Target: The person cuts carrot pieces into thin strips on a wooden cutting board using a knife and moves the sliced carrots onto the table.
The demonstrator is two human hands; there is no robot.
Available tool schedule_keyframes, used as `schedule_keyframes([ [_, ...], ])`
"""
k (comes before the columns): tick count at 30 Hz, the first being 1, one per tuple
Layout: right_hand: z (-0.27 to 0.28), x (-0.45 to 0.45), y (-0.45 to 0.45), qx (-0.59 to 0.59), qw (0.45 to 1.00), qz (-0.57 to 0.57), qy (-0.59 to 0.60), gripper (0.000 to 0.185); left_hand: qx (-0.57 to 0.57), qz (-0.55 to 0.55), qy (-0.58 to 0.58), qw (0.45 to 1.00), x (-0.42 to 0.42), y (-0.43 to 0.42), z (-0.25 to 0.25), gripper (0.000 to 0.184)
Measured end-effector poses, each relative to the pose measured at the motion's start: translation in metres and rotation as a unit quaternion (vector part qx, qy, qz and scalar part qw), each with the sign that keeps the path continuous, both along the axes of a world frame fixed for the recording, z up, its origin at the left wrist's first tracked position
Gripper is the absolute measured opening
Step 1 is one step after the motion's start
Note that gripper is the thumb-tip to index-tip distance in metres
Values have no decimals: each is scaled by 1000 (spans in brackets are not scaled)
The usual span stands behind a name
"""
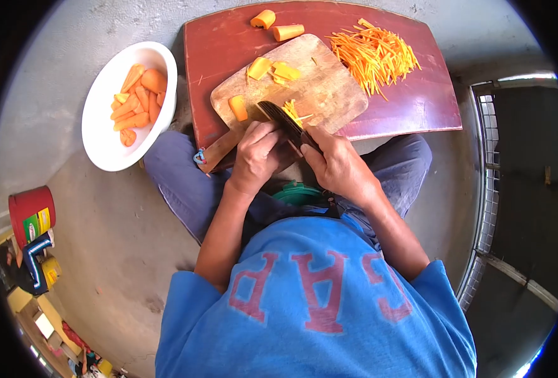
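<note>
My right hand [345, 165] is wrapped round the handle of a dark-bladed knife [282, 118], which slants up and left over the near edge of a wooden cutting board [326, 94]. My left hand [255, 154] is curled beside the blade, by the board's handle [219, 151]; what its closed fingers hold, if anything, is hidden. Thin orange strips [293, 112] lie against the blade. A carrot chunk [237, 108] rests at the board's left, and flat carrot slices [284, 71] lie farther up on it.
The board sits on a red table [430, 94] with a pile of carrot shreds [377, 57] and two carrot chunks [288, 32]. A white basin [93, 135] of peeled carrots is at the left. A red bucket [32, 211] and part of another person [34, 268] appear lower left.
</note>
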State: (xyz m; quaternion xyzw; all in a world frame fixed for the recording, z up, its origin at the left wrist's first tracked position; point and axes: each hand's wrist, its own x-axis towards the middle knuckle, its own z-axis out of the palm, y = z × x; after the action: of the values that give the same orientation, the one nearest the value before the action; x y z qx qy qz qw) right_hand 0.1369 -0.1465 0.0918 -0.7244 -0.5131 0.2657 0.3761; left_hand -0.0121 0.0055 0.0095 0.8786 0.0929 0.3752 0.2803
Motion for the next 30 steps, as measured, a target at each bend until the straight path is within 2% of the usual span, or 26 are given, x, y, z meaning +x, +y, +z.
schedule_keyframes([
  [5,-7,-10,4,-39,998,25,-47,24,-21,7,-12,1000,-4,1,-18,31],
  [9,-11,5,5,14,999,16,-33,21,-39,25,-16,999,2,1,-20,23],
  [12,-5,15,1,-4,999,-46,27,21,-80,46,-21,995,2,-4,-22,20],
  [13,-10,18,0,45,998,-46,20,22,-96,51,-22,994,1,-6,-21,20],
  [17,-12,26,3,41,999,-12,-34,21,-143,58,-26,988,2,-2,-28,19],
  [21,4,18,3,40,998,-48,11,20,-122,77,-32,989,2,-3,-26,20],
  [30,0,-3,-11,24,1000,-9,15,20,-78,35,-7,996,1,2,-16,19],
])
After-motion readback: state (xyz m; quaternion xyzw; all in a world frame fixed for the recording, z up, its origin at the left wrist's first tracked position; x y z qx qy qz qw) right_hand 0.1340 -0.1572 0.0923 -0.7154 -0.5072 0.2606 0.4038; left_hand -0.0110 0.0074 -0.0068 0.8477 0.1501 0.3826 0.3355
